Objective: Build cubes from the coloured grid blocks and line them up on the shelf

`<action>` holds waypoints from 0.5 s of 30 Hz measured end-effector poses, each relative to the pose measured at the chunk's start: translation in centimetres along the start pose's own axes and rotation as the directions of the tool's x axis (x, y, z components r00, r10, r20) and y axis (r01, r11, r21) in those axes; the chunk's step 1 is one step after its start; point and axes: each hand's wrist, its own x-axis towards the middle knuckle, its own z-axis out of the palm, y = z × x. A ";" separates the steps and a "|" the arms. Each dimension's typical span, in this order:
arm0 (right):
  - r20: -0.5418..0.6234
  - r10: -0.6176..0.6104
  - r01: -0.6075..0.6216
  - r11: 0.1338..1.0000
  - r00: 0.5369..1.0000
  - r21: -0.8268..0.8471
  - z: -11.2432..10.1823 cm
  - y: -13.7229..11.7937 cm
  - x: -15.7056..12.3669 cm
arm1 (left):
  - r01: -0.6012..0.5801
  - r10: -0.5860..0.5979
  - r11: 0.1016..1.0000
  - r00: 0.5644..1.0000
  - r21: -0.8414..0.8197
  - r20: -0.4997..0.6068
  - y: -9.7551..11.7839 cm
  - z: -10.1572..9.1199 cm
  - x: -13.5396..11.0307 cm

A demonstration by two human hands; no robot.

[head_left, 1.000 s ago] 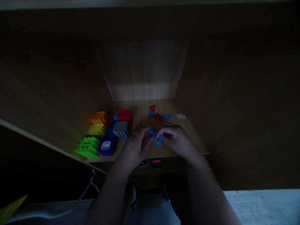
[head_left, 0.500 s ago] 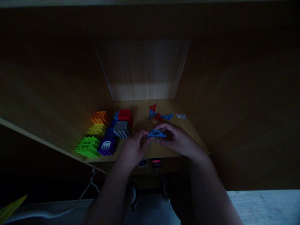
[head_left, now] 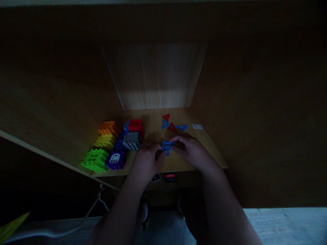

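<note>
Between both hands, over the front half of the wooden shelf, is a blue toothed plastic building piece (head_left: 167,145), its exact outline partly covered by fingers. My left hand (head_left: 147,157) pinches its left side with thumb and fingers. On the right side, the fingertips of my right hand (head_left: 191,149) close on the same piece. Just behind it lie a red triangle piece (head_left: 172,128), a blue triangle piece (head_left: 165,124), another red triangle (head_left: 166,117) and some flat blue triangular pieces (head_left: 182,127).
Stacked toothed blocks in green (head_left: 95,160), yellow (head_left: 104,140), orange (head_left: 107,127), purple (head_left: 116,159), grey (head_left: 132,140) and red (head_left: 135,125) stand at the left. A white window piece (head_left: 197,126) lies near the right wall. Cabled devices (head_left: 170,177) sit below the shelf's front edge.
The blue piece has turned in my hands: it showed a low, wide arch shape before and now looks narrower and points downward. Both hands stay in nearly the same place.
</note>
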 end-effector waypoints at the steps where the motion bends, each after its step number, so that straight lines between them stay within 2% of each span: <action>1: 0.008 0.006 -0.006 1.000 1.000 0.004 0.0 0.0 0.0 | -0.001 0.001 1.000 1.000 0.002 0.001 0.0 0.0 0.0; 8: 0.017 0.009 -0.009 1.000 1.000 -0.015 -0.4 -0.1 -0.1 | -0.015 0.015 1.000 1.000 0.016 0.006 0.0 0.1 -0.1; 15: 0.066 0.075 -0.074 0.997 0.995 -0.025 -1.0 -0.2 -0.5 | 0.000 0.000 1.000 1.000 0.011 0.024 0.0 0.1 0.2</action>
